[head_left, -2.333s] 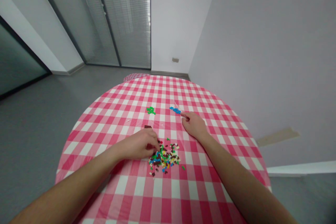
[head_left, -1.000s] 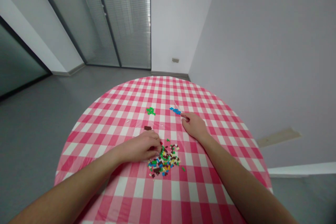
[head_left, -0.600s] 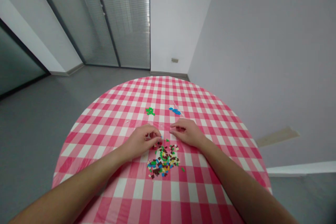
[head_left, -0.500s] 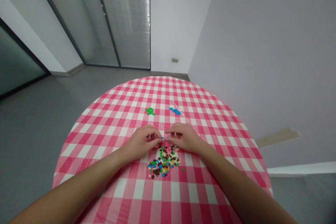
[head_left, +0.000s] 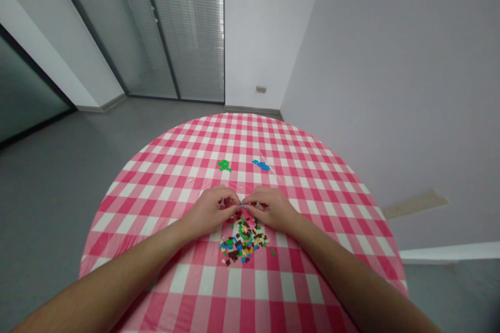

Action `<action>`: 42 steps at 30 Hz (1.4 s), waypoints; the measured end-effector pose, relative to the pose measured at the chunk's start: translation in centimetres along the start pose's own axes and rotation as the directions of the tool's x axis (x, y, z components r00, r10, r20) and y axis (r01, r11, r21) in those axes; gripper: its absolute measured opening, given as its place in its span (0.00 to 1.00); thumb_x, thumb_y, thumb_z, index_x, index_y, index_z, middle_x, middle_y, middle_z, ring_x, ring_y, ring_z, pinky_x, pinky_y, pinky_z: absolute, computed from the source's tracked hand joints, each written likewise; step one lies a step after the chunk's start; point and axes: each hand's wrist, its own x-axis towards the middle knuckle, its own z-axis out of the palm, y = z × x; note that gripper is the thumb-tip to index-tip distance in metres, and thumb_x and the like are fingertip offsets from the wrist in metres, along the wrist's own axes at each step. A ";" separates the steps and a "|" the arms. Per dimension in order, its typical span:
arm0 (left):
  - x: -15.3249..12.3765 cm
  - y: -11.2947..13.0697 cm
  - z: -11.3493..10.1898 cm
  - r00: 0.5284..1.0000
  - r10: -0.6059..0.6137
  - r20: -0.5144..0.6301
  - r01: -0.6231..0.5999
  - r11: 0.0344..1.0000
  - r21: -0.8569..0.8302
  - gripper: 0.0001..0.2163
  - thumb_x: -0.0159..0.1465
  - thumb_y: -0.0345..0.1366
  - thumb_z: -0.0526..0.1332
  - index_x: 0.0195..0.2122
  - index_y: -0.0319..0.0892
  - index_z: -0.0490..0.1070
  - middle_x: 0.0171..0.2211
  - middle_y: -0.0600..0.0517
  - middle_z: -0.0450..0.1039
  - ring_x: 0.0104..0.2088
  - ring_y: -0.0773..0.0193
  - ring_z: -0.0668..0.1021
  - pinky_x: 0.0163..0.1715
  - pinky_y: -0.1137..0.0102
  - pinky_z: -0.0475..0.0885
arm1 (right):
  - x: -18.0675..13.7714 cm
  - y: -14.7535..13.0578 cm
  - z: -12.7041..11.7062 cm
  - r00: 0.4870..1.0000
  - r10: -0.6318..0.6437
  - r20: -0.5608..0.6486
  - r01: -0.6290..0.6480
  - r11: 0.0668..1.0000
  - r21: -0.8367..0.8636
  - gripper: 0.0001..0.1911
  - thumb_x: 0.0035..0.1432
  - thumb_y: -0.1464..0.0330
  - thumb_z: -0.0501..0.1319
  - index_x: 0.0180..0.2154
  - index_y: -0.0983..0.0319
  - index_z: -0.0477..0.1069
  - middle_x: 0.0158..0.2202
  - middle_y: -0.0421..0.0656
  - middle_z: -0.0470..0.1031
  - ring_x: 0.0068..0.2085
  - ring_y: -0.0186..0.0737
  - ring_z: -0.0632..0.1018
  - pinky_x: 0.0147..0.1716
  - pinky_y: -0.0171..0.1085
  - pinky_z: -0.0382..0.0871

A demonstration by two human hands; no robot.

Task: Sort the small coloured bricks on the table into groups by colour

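My left hand (head_left: 213, 209) and my right hand (head_left: 272, 209) meet fingertip to fingertip above the table. Between them shows a tiny blue brick (head_left: 242, 204), pinched by the fingers of both hands; most of it is hidden. Just below and nearer to me lies a loose pile of small bricks (head_left: 244, 242) in brown, green, blue, yellow, white and red. Beyond my hands sit a small group of green bricks (head_left: 224, 165) on the left and a group of blue bricks (head_left: 261, 165) on the right.
A red-and-white checked cloth (head_left: 211, 302) covers the round table. One green brick (head_left: 273, 252) lies apart, right of the pile. Past the table's far edge are a glass partition (head_left: 187, 36) with blinds and a white wall (head_left: 269, 21).
My right hand has moved slightly left and its fingertips have closed onto the blue brick, meeting my left hand. The left hand has stayed almost still, and the piles look unchanged.
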 end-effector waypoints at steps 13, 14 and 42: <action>0.1 0.5 -0.3 0.999 -0.027 -0.029 0.027 1.000 0.002 0.05 0.61 0.31 0.59 0.30 0.42 0.74 0.28 0.52 0.75 0.26 0.67 0.71 0.29 0.70 0.67 | 0.2 6.7 -3.5 0.851 0.466 -0.242 -0.525 0.765 -0.372 0.12 0.64 0.64 0.58 0.41 0.60 0.79 0.40 0.46 0.81 0.40 0.43 0.79 0.39 0.37 0.69; 0.1 0.5 -0.3 0.999 -0.027 -0.028 0.027 1.000 0.005 0.05 0.61 0.31 0.59 0.30 0.42 0.74 0.28 0.52 0.75 0.27 0.67 0.71 0.29 0.70 0.67 | 0.2 6.9 -3.6 0.847 0.476 -0.236 -0.531 0.755 -0.385 0.13 0.64 0.64 0.57 0.42 0.60 0.79 0.40 0.46 0.81 0.40 0.43 0.79 0.39 0.38 0.69; 0.3 0.4 -0.8 0.998 -0.058 0.004 0.058 0.998 0.022 0.06 0.60 0.31 0.59 0.30 0.41 0.75 0.29 0.51 0.76 0.28 0.65 0.73 0.30 0.70 0.66 | 0.2 6.2 -3.2 0.850 0.489 -0.194 -0.522 0.738 -0.428 0.16 0.62 0.68 0.55 0.46 0.60 0.79 0.43 0.45 0.81 0.41 0.43 0.79 0.38 0.36 0.69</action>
